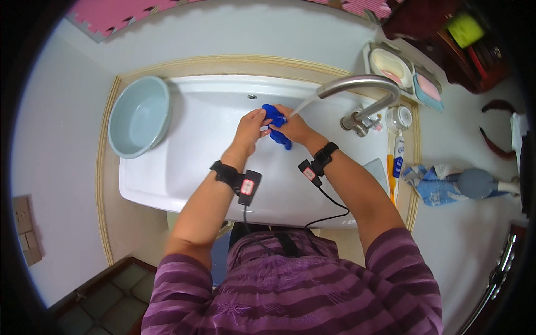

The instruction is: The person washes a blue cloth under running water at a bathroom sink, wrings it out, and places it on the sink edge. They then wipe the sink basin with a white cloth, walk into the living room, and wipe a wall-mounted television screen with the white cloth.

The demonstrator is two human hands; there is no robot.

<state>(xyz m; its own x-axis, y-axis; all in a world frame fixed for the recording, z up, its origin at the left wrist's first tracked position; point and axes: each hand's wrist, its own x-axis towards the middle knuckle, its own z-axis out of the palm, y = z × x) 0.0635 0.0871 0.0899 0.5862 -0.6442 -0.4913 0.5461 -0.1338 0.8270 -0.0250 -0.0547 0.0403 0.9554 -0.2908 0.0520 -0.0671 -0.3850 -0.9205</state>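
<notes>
A wet-looking blue cloth (279,136) is bunched between my hands above the basin of a white ceramic sink (192,167). My left hand (251,127) grips its left side with the fingertips. On the other side my right hand (295,125) holds it, thumb across the front. Water runs from the spout of a curved metal faucet (360,81) down onto my right hand and the cloth. Part of the cloth is hidden behind my fingers.
A pale blue plastic basin (140,117) stands on the sink's left end. Right of the faucet are a lidded glass jar (398,118), a tube (398,157) and an orange toothbrush (391,176). Soap dishes (391,67) hang on the wall. Cables run from both wrist straps.
</notes>
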